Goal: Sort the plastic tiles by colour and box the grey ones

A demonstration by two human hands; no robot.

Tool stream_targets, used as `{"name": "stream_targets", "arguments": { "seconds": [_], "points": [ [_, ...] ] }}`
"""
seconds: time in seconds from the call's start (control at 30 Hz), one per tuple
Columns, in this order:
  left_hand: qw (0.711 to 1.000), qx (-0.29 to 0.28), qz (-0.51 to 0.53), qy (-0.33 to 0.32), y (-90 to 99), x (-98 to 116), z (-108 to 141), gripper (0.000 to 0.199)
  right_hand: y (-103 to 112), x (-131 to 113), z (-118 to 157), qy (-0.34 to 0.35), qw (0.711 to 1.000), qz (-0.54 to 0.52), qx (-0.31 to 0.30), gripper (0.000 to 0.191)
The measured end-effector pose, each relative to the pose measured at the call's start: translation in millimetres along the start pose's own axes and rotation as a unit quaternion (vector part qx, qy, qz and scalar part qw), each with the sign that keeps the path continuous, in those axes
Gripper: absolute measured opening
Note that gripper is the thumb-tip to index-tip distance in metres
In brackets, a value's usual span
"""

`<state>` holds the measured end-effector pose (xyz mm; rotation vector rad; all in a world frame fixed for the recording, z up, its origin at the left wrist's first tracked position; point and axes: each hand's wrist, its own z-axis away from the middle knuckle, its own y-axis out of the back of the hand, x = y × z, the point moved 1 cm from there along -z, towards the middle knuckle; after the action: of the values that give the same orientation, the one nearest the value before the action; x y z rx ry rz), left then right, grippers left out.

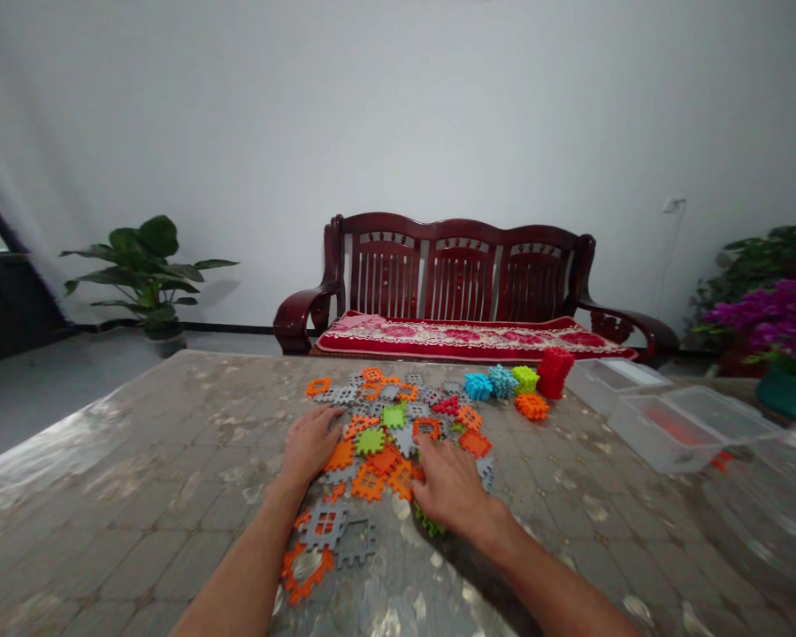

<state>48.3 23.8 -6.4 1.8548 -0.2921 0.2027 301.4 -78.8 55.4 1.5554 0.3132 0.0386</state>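
Spread over the table is a loose pile of flat plastic building tiles with notched edges, in grey, orange and green. At the pile's left side rests my left hand (313, 438), its fingers loosely apart beside the grey tiles (335, 395) and an orange tile (340, 456). My right hand (447, 478) reaches over the pile's right part, index finger stretched toward an orange frame tile (426, 428) and thumb apart from it near another orange tile (401, 478). A green tile (428, 520) is partly hidden under this hand. Nearer to me lie a grey window tile (324, 525) and an orange ring-like tile (303, 573).
Stacked tiles stand at the back right: blue (478, 387), lime (524, 380), orange (531, 406) and a tall red stack (554, 372). Clear plastic boxes (663, 442) sit farther right. Beyond the table (139, 460) are a wooden bench (457, 274) and a potted plant (152, 265).
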Motion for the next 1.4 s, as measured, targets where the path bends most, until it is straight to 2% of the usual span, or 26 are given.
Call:
{"name": "stream_targets", "arguments": {
  "seconds": [0.17,0.33,0.5,0.63,0.77,0.9,1.13,1.27,1.33,1.4],
  "points": [
    [1.000,-0.015,0.000,0.002,2.0,0.5,-0.3,0.039,-3.1,-3.6,4.9,0.009,1.000,0.007,0.000,0.044],
    [1.000,-0.006,-0.005,-0.007,1.8,-0.2,-0.1,0.038,-1.3,-9.8,7.7,0.018,1.000,-0.002,-0.013,0.063],
    [1.000,0.004,-0.003,-0.002,1.5,0.7,1.4,0.038,-1.1,-13.1,11.0,0.013,1.000,-0.011,-0.023,0.057],
    [1.000,0.000,-0.005,-0.001,1.7,0.9,1.6,0.038,-6.2,-18.8,12.0,0.022,1.000,-0.013,-0.013,0.070],
    [1.000,-0.001,-0.004,-0.002,0.8,-0.4,0.7,0.038,-9.0,-23.0,9.1,0.038,0.999,-0.003,0.008,0.061],
    [1.000,-0.003,0.001,-0.006,-0.9,-1.5,0.1,0.039,-8.9,-19.3,5.3,0.046,0.999,-0.014,0.009,0.060],
    [1.000,-0.001,0.001,-0.002,0.0,-1.3,-0.3,0.038,-7.7,-11.5,8.4,0.089,0.995,-0.048,0.022,0.077],
    [1.000,-0.010,-0.020,-0.009,1.4,-1.8,-1.0,0.040,9.9,11.2,3.1,0.092,0.985,-0.115,0.088,0.077],
    [1.000,-0.010,-0.024,-0.015,1.4,-2.7,-1.6,0.041,22.8,37.9,-4.9,0.049,0.980,-0.146,0.128,0.075],
    [0.999,-0.009,-0.025,-0.019,0.6,-3.8,-2.2,0.042,33.8,74.8,-13.9,-0.017,0.972,-0.169,0.164,0.071]
  ]
}}
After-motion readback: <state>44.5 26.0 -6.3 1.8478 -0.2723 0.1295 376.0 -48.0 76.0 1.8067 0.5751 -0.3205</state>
